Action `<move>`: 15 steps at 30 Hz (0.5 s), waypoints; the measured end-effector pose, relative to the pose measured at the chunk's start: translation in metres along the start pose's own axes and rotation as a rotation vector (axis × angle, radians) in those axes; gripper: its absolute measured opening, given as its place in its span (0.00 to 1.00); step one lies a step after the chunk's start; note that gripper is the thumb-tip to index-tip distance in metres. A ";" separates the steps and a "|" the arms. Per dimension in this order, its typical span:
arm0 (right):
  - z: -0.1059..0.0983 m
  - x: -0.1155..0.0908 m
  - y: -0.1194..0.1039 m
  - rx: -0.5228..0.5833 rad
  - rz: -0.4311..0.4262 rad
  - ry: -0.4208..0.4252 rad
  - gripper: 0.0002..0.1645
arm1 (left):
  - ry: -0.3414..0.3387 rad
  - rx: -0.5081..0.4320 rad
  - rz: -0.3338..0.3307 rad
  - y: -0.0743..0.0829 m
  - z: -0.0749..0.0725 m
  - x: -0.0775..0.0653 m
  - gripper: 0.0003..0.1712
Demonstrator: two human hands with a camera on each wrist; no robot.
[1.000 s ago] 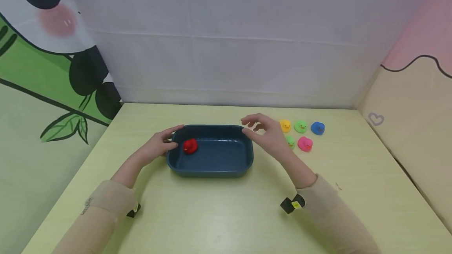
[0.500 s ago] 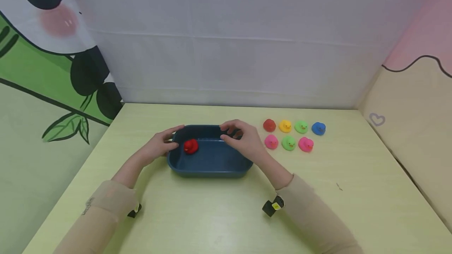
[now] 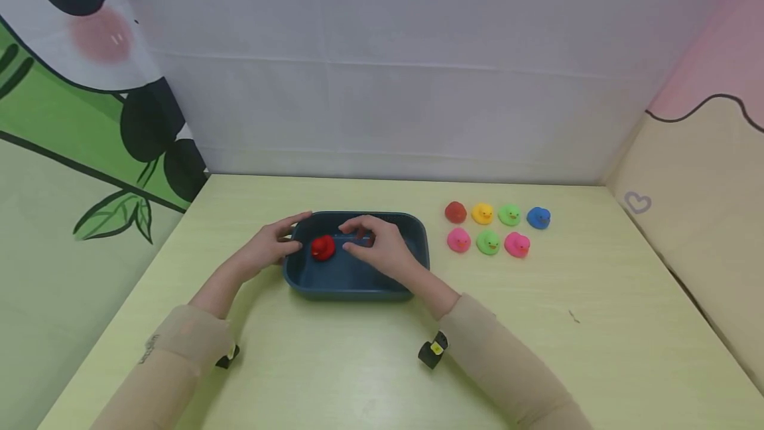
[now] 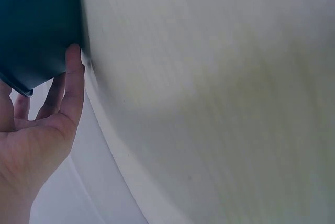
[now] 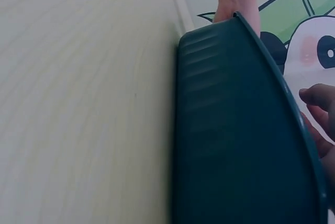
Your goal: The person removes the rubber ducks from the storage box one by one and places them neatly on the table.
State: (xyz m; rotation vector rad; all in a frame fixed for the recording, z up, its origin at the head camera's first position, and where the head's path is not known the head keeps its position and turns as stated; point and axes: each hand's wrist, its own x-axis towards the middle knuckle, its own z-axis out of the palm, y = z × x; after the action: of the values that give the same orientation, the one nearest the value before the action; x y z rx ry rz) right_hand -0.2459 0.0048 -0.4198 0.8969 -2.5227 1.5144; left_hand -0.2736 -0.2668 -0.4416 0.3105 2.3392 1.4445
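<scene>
A dark blue-green plastic basin [image 3: 358, 290] stands on the table, with a red rubber duck [image 3: 323, 248] inside near its left end. My left hand [image 3: 267, 244] holds the basin's left end, the thumb at the rim and the other fingers along the outside. In the left wrist view, a fingertip of the left hand [image 4: 47, 130] touches the basin's outer wall [image 4: 36, 25]. Over the basin hovers my right hand [image 3: 382, 247], fingers loosely bent and nothing between them. Its fingertips are just right of the red duck, apart from it.
Right of the basin, rubber ducks sit in two rows on the table [image 3: 382, 363]. The back row has a red duck [image 3: 455, 212], a yellow duck [image 3: 482, 214], a green duck [image 3: 510, 215] and a blue duck [image 3: 538, 217]. Pink ducks [image 3: 516, 245] flank another green duck [image 3: 488, 242] in front.
My right hand has moved left from the basin's right end to over its middle, near the red duck, uncovering ducks on the table. The left hand stays at the basin's left end.
</scene>
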 end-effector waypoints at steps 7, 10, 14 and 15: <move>0.012 0.013 0.002 -0.073 0.025 -0.114 0.19 | -0.005 -0.004 0.006 -0.002 0.001 0.003 0.36; 0.017 0.019 0.002 -0.119 0.026 -0.164 0.20 | -0.001 0.002 0.004 -0.003 0.001 0.003 0.35; 0.023 0.027 0.004 -0.156 0.032 -0.216 0.20 | 0.003 0.010 0.013 -0.002 0.001 0.003 0.36; 0.024 0.029 0.005 -0.166 0.035 -0.228 0.21 | 0.004 0.013 0.016 -0.002 0.001 0.003 0.36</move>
State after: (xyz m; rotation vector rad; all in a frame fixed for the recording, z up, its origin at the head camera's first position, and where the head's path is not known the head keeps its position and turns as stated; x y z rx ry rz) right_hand -0.2667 -0.0259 -0.4257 1.0592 -2.7847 1.2512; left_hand -0.2756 -0.2659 -0.4443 0.3317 2.3551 1.4391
